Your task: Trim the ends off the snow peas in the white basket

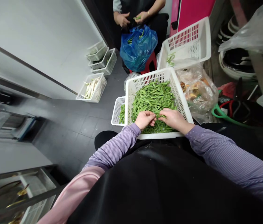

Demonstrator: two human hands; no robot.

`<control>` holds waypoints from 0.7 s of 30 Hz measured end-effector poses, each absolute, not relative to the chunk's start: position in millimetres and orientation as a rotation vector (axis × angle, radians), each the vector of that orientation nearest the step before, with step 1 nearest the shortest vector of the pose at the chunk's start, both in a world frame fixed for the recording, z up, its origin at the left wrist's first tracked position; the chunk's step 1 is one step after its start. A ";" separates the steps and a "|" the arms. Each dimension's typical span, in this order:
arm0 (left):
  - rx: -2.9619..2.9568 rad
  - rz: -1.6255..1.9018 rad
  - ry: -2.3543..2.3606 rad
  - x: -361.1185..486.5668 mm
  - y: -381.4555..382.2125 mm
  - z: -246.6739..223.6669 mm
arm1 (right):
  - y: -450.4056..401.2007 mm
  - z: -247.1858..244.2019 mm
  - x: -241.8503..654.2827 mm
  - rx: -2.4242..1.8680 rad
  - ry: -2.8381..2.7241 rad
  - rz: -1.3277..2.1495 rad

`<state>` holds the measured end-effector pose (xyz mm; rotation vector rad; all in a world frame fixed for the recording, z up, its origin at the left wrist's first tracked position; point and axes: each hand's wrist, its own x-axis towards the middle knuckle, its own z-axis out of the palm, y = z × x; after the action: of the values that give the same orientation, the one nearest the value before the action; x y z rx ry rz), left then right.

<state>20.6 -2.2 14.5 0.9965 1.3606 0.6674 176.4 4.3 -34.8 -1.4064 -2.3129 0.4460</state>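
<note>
Green snow peas [153,101] lie heaped in white plastic basket [129,99]. L hand [145,119], R hand [171,119] rest on them, grips curled, can't tell if clamped. Pods look light, crisp, slick; I'd pinch singly, mid-pod.

Seated co-worker [136,9] at far end, blue plastic bag [138,48] just beside a red stool [150,63]. On grey tile floor [75,133], white basket of pale stalks [89,99] near stacked white crates [109,63]. Clear plastic bag [198,90] at right holds brownish food, possibly bread; hard to tell.
</note>
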 end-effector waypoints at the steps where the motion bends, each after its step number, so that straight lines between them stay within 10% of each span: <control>1: 0.975 0.663 1.357 20.1 -2.2 15.2 | 4.0 -34.5 176.1 -1.402 -2.312 0.437; 21: 1.559 0.174 1.503 -14.9 -3.7 -22.7 | 8.0 -29.6 165.7 -1.269 -1.088 1.456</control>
<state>-14.9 -3.7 -22.7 1.5589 1.5032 0.1739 165.7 8.0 -29.6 -1.2687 -1.0880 1.4563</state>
